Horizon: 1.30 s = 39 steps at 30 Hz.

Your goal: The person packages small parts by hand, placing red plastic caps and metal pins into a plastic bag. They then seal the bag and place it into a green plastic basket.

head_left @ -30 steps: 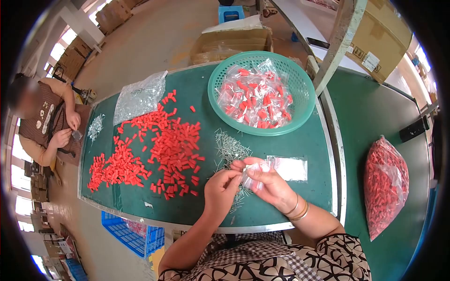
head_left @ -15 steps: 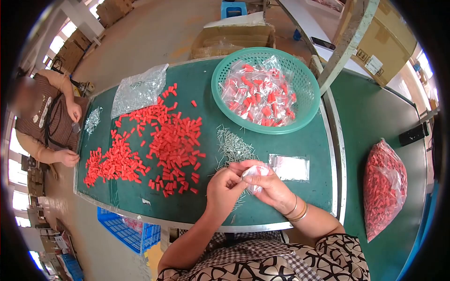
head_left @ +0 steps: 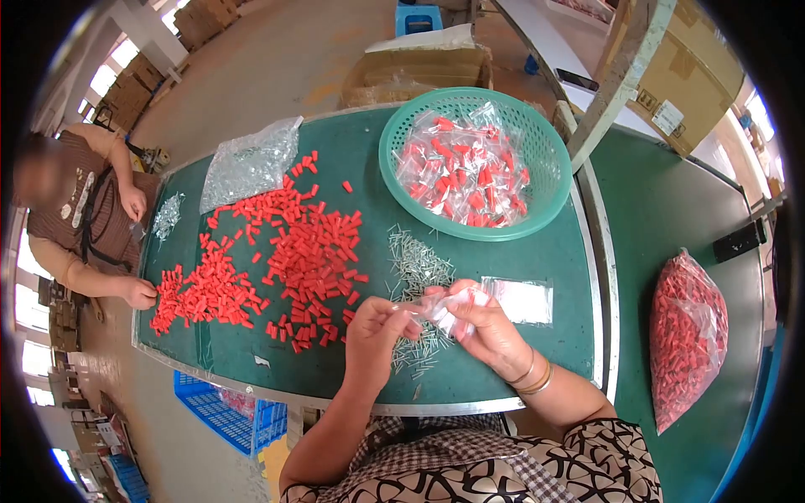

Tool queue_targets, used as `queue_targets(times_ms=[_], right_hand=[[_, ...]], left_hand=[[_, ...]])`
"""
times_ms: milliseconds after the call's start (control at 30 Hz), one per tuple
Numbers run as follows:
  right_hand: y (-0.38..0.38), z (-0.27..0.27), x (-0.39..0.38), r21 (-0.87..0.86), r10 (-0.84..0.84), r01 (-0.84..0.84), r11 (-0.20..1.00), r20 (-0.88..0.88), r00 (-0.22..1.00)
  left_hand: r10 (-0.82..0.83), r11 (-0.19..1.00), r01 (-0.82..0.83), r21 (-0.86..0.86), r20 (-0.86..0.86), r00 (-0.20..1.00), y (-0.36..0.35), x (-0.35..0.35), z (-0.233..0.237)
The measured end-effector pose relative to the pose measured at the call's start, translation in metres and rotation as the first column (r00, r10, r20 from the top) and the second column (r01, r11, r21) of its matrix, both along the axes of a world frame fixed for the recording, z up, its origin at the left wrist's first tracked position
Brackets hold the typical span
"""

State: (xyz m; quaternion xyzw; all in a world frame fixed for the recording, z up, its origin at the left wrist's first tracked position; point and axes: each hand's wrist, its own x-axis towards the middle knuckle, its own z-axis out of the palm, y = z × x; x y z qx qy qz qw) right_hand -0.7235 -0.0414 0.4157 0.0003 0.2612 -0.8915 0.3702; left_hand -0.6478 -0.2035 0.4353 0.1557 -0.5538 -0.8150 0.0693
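Observation:
Small clear plastic bags (head_left: 446, 313) are bunched in my right hand (head_left: 488, 332), its fingers closed round them. My left hand (head_left: 377, 337) pinches the left edge of one bag, with thumb and forefinger pressed together. Below and behind both hands spreads a heap of metal screws (head_left: 412, 260). Left of my left hand lies a big pile of red plastic plugs (head_left: 314, 251). A stack of flat clear bags (head_left: 521, 300) rests just beyond my right hand. Whether anything is inside the held bag is hidden.
A green basket (head_left: 390, 180) of filled bags stands at the back of the table (head_left: 310, 377). Another person (head_left: 92, 210) works at the left end, one hand by the red plugs. A metal post (head_left: 625, 84) rises at right, near a sack of red pieces (head_left: 689, 335).
My left hand has moved left and down, drawing a bag's edge away from my right hand. The other person's lower hand has moved right, to the red plugs.

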Motion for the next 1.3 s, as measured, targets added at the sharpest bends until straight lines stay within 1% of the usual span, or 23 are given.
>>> queue_targets(times_ms=[133, 233, 333, 433, 500, 533, 567, 600, 633, 667, 733, 767, 800, 867, 933, 967, 1000, 1067, 1100, 1133, 1167, 1267, 1300], right_hand=[[0.0, 0.0, 0.0, 0.016, -0.045, 0.045, 0.999, -0.001, 0.999], [-0.001, 0.001, -0.001, 0.04, -0.075, 0.077, 0.996, -0.041, 0.996], [-0.001, 0.01, -0.003, -0.034, -0.009, 0.009, 0.999, -0.005, 1.0], [-0.002, 0.006, -0.002, -0.018, -0.01, 0.01, 1.0, 0.001, 1.0], [0.001, 0.008, -0.001, 0.019, 0.001, 0.001, 1.0, -0.081, 0.997], [0.0, 0.008, -0.001, 0.023, 0.033, -0.03, 0.999, -0.12, 0.992], [0.0, 0.008, 0.0, 0.05, 0.065, -0.058, 0.997, -0.155, 0.986], [0.001, 0.009, 0.001, 0.068, 0.109, -0.097, 0.993, -0.191, 0.976], [0.002, 0.01, 0.004, 0.155, 0.151, -0.119, 0.981, -0.214, 0.965], [0.0, 0.018, 0.01, 0.247, 0.127, -0.074, 0.966, -0.205, 0.971], [0.0, 0.008, 0.007, 0.322, 0.08, 0.02, 0.947, -0.295, 0.952], [0.0, 0.011, 0.005, 0.391, 0.114, 0.02, 0.92, -0.316, 0.942], [-0.002, 0.009, 0.006, 0.449, 0.09, 0.104, 0.887, -0.389, 0.917], [0.005, -0.012, -0.001, 0.443, 0.091, 0.123, 0.888, -0.431, 0.898], [0.007, -0.025, -0.004, 0.372, 0.067, 0.076, 0.925, -0.357, 0.932], [0.002, -0.021, -0.002, 0.329, 0.065, 0.052, 0.943, -0.334, 0.94], [0.027, -0.031, -0.013, 0.337, 0.305, -0.238, 0.911, -0.162, 0.938], [0.016, -0.016, 0.022, 0.533, 0.218, 0.092, 0.841, -0.49, 0.844], [0.007, -0.009, 0.025, 0.586, 0.224, 0.17, 0.792, -0.539, 0.812], [-0.003, -0.003, 0.025, 0.614, 0.261, 0.164, 0.772, -0.542, 0.799], [-0.014, 0.003, 0.025, 0.635, 0.294, 0.154, 0.757, -0.542, 0.788], [-0.047, 0.014, 0.029, 0.697, 0.409, 0.093, 0.711, -0.517, 0.752], [-0.057, 0.017, 0.032, 0.722, 0.457, 0.066, 0.689, -0.503, 0.734]], left_hand=[[0.138, 0.99, -0.138, -0.001, 0.025, 0.99, -0.009, 0.002, 0.004], [0.158, 0.987, -0.159, 0.035, 0.025, 0.987, -0.015, 0.005, 0.001], [0.175, 0.982, -0.18, 0.064, 0.08, 0.981, -0.016, 0.008, 0.004], [0.127, 0.988, -0.131, 0.082, 0.044, 0.991, -0.015, 0.014, 0.005], [-0.08, 0.997, 0.081, -0.012, 0.082, 0.993, 0.0, 0.022, 0.021], [-0.211, 0.977, 0.213, 0.001, 0.137, 0.968, 0.011, 0.026, 0.025], [-0.352, 0.921, 0.366, -0.135, 0.119, 0.928, 0.02, 0.029, 0.021], [-0.431, 0.846, 0.425, -0.321, 0.056, 0.901, 0.028, 0.031, 0.021], [-0.466, 0.816, 0.447, -0.366, 0.04, 0.884, 0.033, 0.031, 0.018], [-0.446, 0.82, 0.399, -0.409, -0.021, 0.895, 0.036, 0.029, 0.012], [-0.36, 0.888, 0.301, -0.348, -0.119, 0.925, 0.037, 0.026, 0.0], [-0.307, 0.911, 0.248, -0.329, -0.142, 0.941, 0.032, 0.027, 0.005], [-0.262, 0.931, 0.203, -0.304, -0.168, 0.95, 0.028, 0.028, 0.009], [-0.166, 0.952, 0.115, -0.285, -0.163, 0.973, 0.021, 0.032, 0.011], [-0.204, 0.974, 0.185, -0.132, -0.143, 0.969, 0.02, 0.035, 0.004], [-0.254, 0.956, 0.223, -0.19, -0.156, 0.955, 0.02, 0.039, 0.005], [-0.302, 0.904, 0.188, -0.385, -0.26, 0.917, 0.022, 0.043, 0.0], [-0.37, 0.8, 0.125, -0.587, -0.318, 0.873, 0.044, 0.033, -0.051], [-0.422, 0.73, 0.14, -0.669, -0.281, 0.862, 0.037, 0.041, -0.036], [-0.477, 0.651, 0.158, -0.743, -0.238, 0.846, 0.031, 0.046, -0.021], [-0.481, 0.664, 0.164, -0.73, -0.248, 0.841, 0.027, 0.045, -0.022], [-0.3, 0.685, -0.234, -0.69, -0.56, 0.772, 0.012, 0.047, -0.029], [-0.298, 0.695, -0.115, -0.71, -0.43, 0.853, 0.006, 0.054, -0.027]])
